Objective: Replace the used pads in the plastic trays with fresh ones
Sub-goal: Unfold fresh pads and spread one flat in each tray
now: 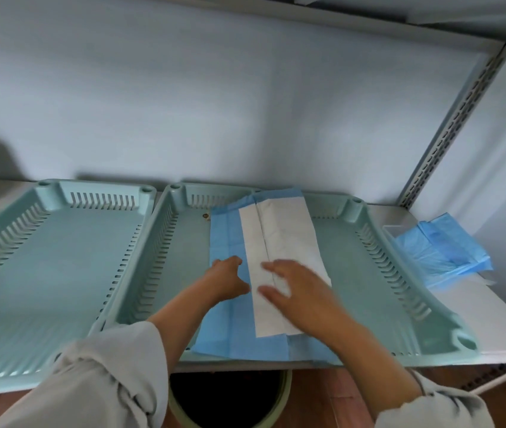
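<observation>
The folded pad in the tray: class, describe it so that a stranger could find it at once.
Two pale green trays sit side by side on the white shelf. In the right tray, under both hands, lies the folded pad. It is a long strip, blue outside and white inside, unlike the crumpled blue pile beside that tray.

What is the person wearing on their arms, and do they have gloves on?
No gloves: the left hand and right hand are bare. Both arms wear loose, light grey-beige sleeves, the left sleeve pushed up to mid-forearm and the right sleeve ending near the wrist. No rings or watch show.
</observation>
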